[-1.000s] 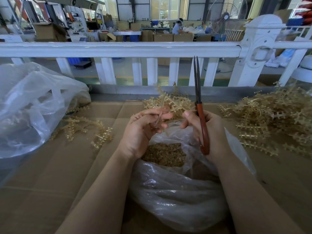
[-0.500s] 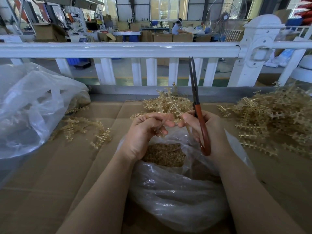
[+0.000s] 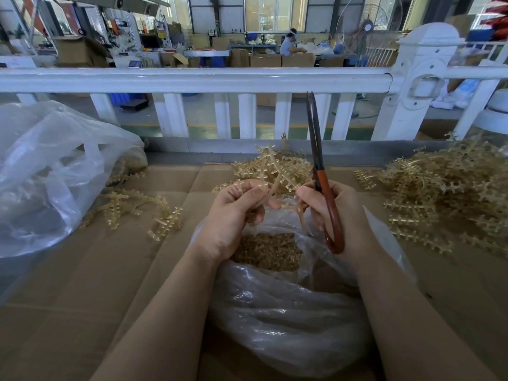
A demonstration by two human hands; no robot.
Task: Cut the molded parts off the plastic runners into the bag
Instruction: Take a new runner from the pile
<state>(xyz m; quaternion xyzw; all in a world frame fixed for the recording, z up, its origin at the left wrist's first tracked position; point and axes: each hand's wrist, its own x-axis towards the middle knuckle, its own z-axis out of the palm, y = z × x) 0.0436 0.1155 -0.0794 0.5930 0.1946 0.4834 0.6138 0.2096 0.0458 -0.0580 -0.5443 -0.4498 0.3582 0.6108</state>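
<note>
Above open bag (image 3: 288, 312), left hand (image 3: 233, 215) pinching runner (image 3: 275, 185), right hand (image 3: 338, 213) gripping scissors (image 3: 321, 174), no legible writing.

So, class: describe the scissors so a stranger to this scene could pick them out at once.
Start at the clear bag of cut parts between the person's forearms. Just above its mouth, the right hand grips the scissors. They stand nearly upright, dark blades closed against the white railing, the only red-handled thing among pale yellow runners.
</note>
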